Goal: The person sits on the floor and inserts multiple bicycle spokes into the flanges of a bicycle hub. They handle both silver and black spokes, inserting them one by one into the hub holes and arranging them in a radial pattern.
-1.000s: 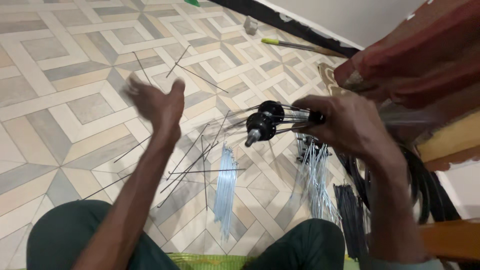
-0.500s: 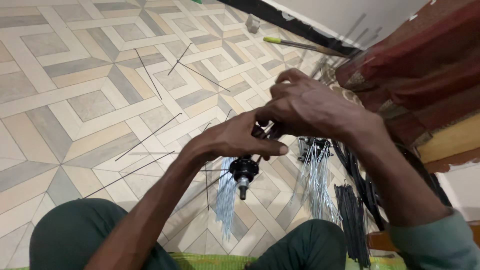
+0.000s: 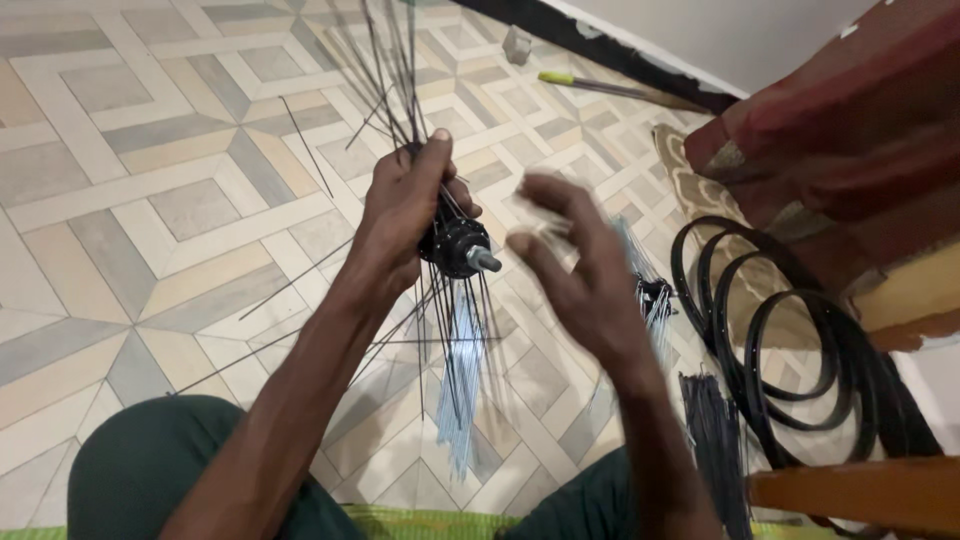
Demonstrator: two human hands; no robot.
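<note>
Firmly, left hand grips spoked hub.

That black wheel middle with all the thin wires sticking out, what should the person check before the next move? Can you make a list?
1. Hub held firmly: ok. The left hand wraps around the black hub.
2. Axle end free: ok. The silver axle tip pokes out uncovered.
3. Right hand free: ok. The right hand is open and holds nothing, though it is blurred.
4. Spokes untangled: not ok. The spokes in the hub fan up and down and cross each other.
5. Spare spokes near: ok. A silvery bundle lies on the floor below the hub.
6. Rims undamaged: cannot tell. The black rims lie stacked on the right.
</note>
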